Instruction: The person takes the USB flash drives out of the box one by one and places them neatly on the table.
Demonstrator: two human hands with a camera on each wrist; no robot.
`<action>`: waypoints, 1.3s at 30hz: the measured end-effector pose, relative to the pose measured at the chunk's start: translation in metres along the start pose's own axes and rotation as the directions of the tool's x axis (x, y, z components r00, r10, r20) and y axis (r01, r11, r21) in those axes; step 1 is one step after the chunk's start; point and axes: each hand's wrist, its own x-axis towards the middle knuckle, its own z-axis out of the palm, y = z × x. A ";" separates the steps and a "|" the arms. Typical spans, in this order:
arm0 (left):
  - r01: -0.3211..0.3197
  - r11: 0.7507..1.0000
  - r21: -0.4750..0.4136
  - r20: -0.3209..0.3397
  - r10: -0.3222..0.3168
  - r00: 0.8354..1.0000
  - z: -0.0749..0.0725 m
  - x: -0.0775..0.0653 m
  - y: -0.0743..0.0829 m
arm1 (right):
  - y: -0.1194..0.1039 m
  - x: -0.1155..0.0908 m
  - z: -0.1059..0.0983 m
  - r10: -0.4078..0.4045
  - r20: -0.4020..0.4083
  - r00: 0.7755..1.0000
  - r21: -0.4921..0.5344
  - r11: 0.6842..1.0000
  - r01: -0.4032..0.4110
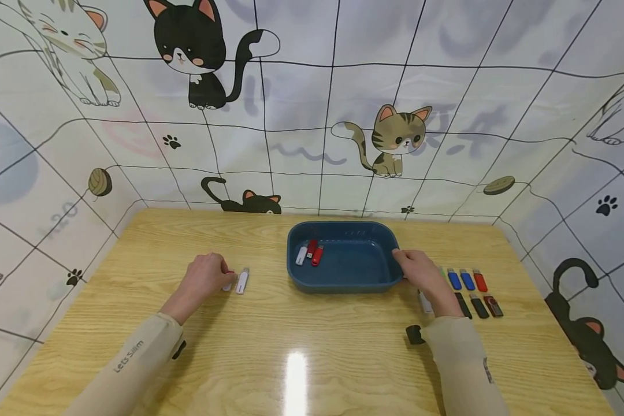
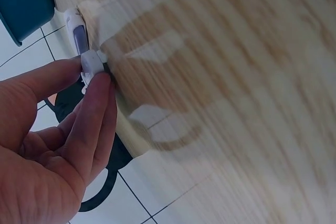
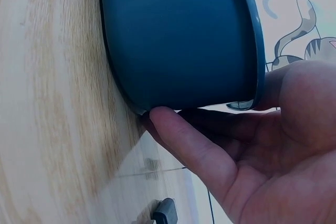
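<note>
My left hand (image 1: 203, 282) is at the left of the table, pinching a small white USB stick (image 2: 93, 62) between thumb and fingertips, close to the tabletop. Right beside it lies another white USB stick (image 1: 242, 281), its metal plug pointing away from me. My right hand (image 1: 423, 276) grips the right end of a dark blue plastic bin (image 1: 348, 287), thumb at the rim and fingers against the outer wall. Inside the bin, at its left end, are one white USB stick (image 1: 301, 255) and two red USB sticks (image 1: 317, 255).
Right of the bin, USB sticks lie in two rows: blue ones (image 1: 467, 280) and a red one (image 1: 481, 281) behind, black ones (image 1: 479, 307) and a dark red one (image 1: 493, 307) in front. My right arm partly covers them. A cat-print curtain (image 1: 301, 144) surrounds the wooden table (image 1: 270, 352).
</note>
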 end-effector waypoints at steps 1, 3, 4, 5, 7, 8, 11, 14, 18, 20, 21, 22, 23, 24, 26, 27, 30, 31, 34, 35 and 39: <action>0.003 1.000 0.002 0.002 -0.003 1.000 0.001 0.001 -0.001 | 0.000 0.000 0.000 -0.004 0.000 1.000 -0.002 1.000 0.004; 0.003 1.000 0.007 0.003 -0.003 1.000 0.001 0.001 -0.001 | 0.000 0.000 0.000 -0.004 0.000 1.000 -0.002 1.000 0.004; 0.003 1.000 0.008 0.002 -0.003 1.000 0.002 0.001 -0.001 | 0.000 0.000 0.000 -0.003 0.000 1.000 -0.001 1.000 0.003; 0.003 1.000 0.009 0.001 -0.003 1.000 0.002 0.001 -0.002 | 0.000 0.000 0.000 -0.002 0.002 1.000 0.000 1.000 0.002; 0.001 1.000 0.010 -0.002 -0.001 1.000 0.003 0.001 -0.002 | 0.000 0.000 0.000 -0.005 0.008 1.000 0.003 1.000 0.005; 0.000 1.000 0.009 -0.003 0.000 1.000 0.003 0.001 -0.002 | 0.000 0.000 0.000 -0.004 0.009 1.000 0.006 1.000 0.004; 0.002 1.000 0.009 -0.002 -0.002 1.000 0.003 0.001 -0.001 | -0.001 -0.001 0.000 -0.006 0.015 1.000 0.015 1.000 0.006; 0.001 1.000 0.010 -0.003 0.000 1.000 0.003 0.000 -0.001 | -0.003 -0.001 0.000 -0.006 0.022 1.000 0.019 1.000 0.006; -0.007 1.000 0.016 -0.008 0.007 1.000 0.003 -0.001 -0.001 | -0.004 -0.002 0.000 0.003 0.034 0.999 0.023 1.000 -0.003; -0.011 1.000 0.020 -0.011 0.011 1.000 0.003 -0.001 -0.001 | -0.004 -0.001 0.000 0.005 0.038 0.999 0.027 1.000 -0.006; -0.011 1.000 0.020 -0.011 0.011 1.000 0.003 -0.002 -0.001 | -0.004 -0.001 0.001 0.007 0.040 0.999 0.030 1.000 -0.008; -0.010 1.000 0.020 -0.008 0.010 1.000 0.003 -0.002 -0.001 | -0.003 -0.001 0.001 0.007 0.041 0.999 0.034 0.999 -0.008; -0.009 1.000 0.019 -0.008 0.009 1.000 0.003 -0.002 -0.001 | -0.003 0.000 0.001 0.005 0.040 0.999 0.034 0.999 -0.007; -0.006 1.000 0.017 -0.006 0.006 1.000 0.003 -0.002 -0.001 | -0.002 0.000 0.001 0.002 0.041 0.999 0.034 0.999 -0.004; 0.004 1.000 0.009 0.002 -0.004 1.000 0.002 -0.003 0.000 | -0.002 0.000 0.002 -0.002 0.039 0.999 0.035 0.999 0.000; 0.010 1.000 0.000 0.008 -0.010 1.000 0.001 -0.003 0.000 | -0.001 0.000 0.002 -0.003 0.037 0.999 0.033 0.999 0.002; 0.007 1.000 -0.005 -0.008 -0.007 1.000 -0.003 -0.003 0.002 | -0.001 0.000 0.001 -0.005 0.037 0.999 0.028 1.000 0.004; -0.002 1.000 -0.004 -0.024 0.002 1.000 -0.004 -0.003 0.002 | -0.002 0.000 0.001 -0.003 0.038 0.999 0.030 1.000 0.001; -0.049 0.999 0.005 -0.087 0.049 0.995 -0.010 -0.002 0.007 | -0.002 0.000 0.001 0.008 0.038 0.999 0.033 0.999 -0.010; -0.066 0.998 0.008 -0.110 0.067 0.992 -0.011 -0.001 0.008 | -0.001 0.000 0.000 0.010 0.038 0.999 0.031 0.999 -0.011; -0.122 0.993 -0.001 -0.175 0.120 0.977 -0.017 -0.001 0.024 | 0.000 0.000 0.000 0.012 0.040 0.999 0.030 0.999 -0.013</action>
